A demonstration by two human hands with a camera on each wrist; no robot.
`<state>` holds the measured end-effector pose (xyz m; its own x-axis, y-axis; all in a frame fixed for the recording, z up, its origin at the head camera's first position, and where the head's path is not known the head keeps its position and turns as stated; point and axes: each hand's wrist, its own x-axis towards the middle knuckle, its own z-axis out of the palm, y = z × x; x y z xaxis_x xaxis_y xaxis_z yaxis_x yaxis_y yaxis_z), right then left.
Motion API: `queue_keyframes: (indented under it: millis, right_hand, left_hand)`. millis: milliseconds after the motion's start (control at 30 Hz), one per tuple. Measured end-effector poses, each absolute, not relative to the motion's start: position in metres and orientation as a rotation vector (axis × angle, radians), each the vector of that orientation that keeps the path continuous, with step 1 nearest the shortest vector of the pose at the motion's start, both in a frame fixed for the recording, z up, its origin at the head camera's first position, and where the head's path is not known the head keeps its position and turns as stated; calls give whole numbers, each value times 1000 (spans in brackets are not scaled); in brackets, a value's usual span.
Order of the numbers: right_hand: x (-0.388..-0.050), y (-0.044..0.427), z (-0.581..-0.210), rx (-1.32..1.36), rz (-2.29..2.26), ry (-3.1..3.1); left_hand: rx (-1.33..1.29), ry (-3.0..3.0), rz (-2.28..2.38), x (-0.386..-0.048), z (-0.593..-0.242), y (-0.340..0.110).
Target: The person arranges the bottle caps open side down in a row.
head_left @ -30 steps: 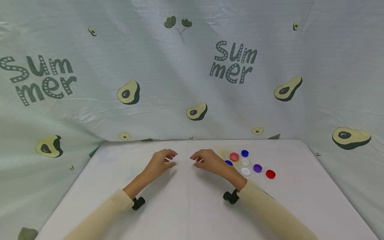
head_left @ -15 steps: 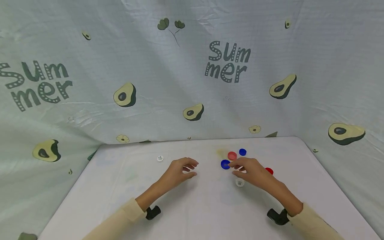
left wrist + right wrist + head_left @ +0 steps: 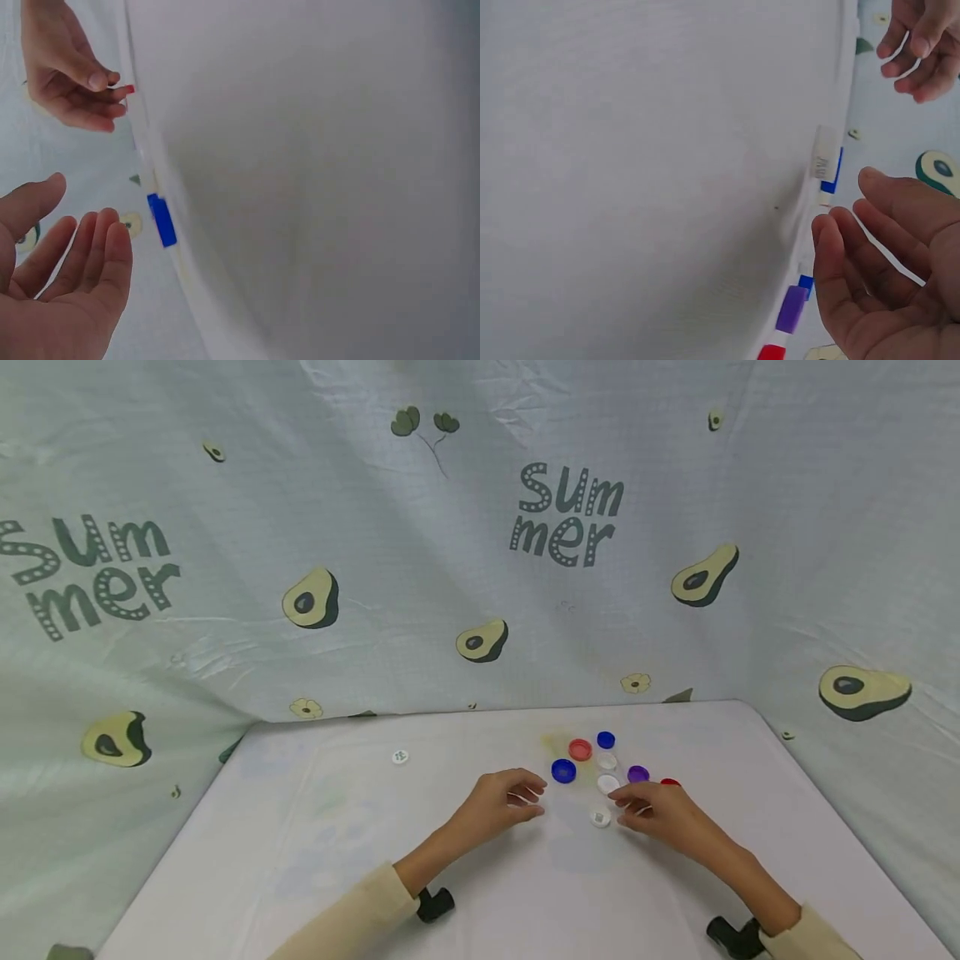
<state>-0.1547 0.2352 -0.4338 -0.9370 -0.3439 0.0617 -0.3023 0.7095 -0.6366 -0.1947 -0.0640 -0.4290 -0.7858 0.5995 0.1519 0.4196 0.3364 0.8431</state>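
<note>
My left hand hovers over the table left of the bottle caps, fingers loosely bent, nothing between them. Close by is a blue cap, which the left wrist view also catches as a blue cap. My right hand is loosely curved and holds nothing. Just left of its fingertips are a printed white cap and a plain white cap; whether they touch I cannot tell. Behind it sit a purple cap and a red cap, both partly hidden.
Farther back stand a light red cap, a second blue cap and another white cap. One printed white cap lies alone at the left. A printed cloth hangs along the table's far edge.
Both hands have moved rightward, the right one also nearer to me. The lone white cap at left came out from behind the left hand. Purple and white caps, covered half a second ago, show again.
</note>
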Motion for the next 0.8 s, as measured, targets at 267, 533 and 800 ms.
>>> queue_keyframes:
  millis: [267,533,800]
  right_hand:
    - [-157,234,-443,-490,-1101,2779]
    - [-163,235,-449,-534,-1122,2807]
    - [-165,232,-450,-467,-1178,2766]
  left_hand:
    - [869,2339,1330,-203,-436,-34]
    - [783,2360,1260,-215,-435,-3]
    - [686,2347,1202,-220,-436,15]
